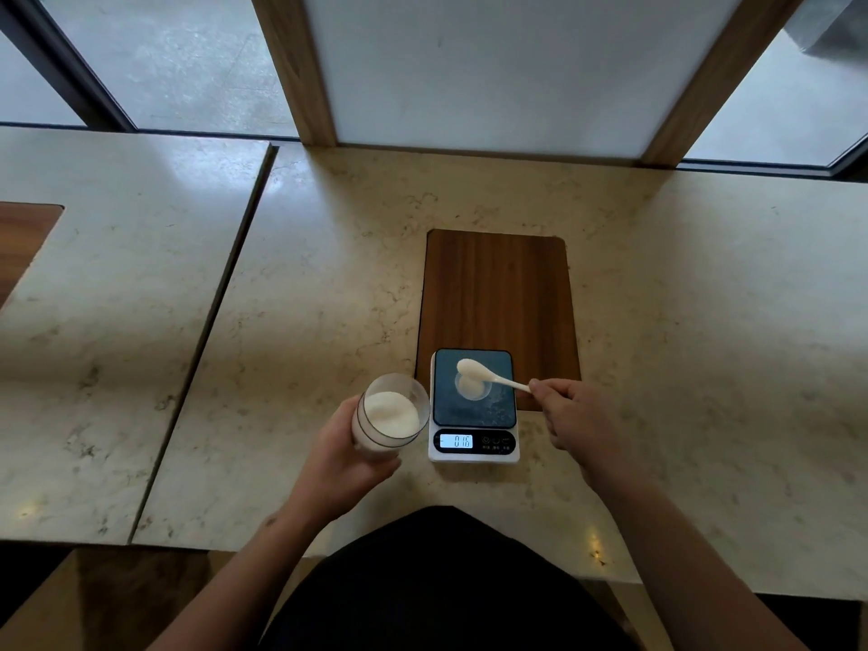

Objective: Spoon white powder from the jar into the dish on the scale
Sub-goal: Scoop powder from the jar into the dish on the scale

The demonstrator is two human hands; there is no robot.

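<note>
On the left, the left hand (345, 455) is wrapped around the jar (387, 418), its grip closed on the glass wall, holding it tilted with the open mouth toward the scale and lifted just off the worktop (235, 368) (or barely resting, I cannot tell). The white powder (392, 413) fills the jar well up.

Just beside it stands the scale (473, 406), its lit display (456, 441) showing what looks like 016. On its dark plate sits the small clear dish (473, 386), with some powder already in it.

The spoon (488, 374) hovers over the dish with its bowl heaped, so the step in hand seems to be the delivery. The right hand (570, 418) pinches the handle's end, grip closed on it.

The next move likely calls for a slow roll of the wrist over the dish's middle, since the dish is small and spill on the plate would still be weighed.
</note>
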